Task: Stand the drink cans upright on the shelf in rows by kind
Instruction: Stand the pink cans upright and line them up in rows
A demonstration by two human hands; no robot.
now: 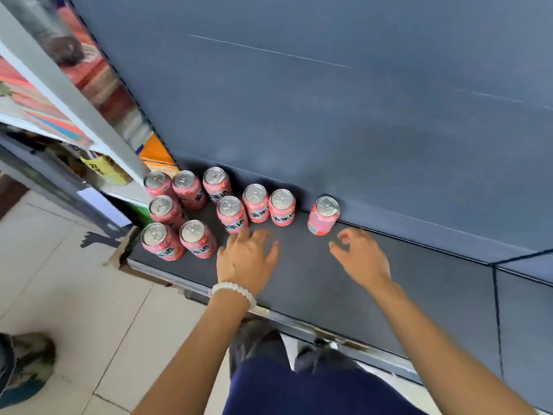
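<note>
I see ten pink cans (229, 211) upright on the shelf (314, 280), mid-frame. My left hand (246, 259) and right hand (360, 257) hover released, grasping nothing.

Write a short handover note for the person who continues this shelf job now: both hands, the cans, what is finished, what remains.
Left hand: open, empty, fingertips near the closest pink can.
Right hand: open, empty, just in front of the lone can.
Ten pink cans, one kind, all upright on the grey shelf.
Done: every can stands.
Left: rows are loose; the left cluster is uneven and the lone can sits apart. Probably close the gaps.
</note>
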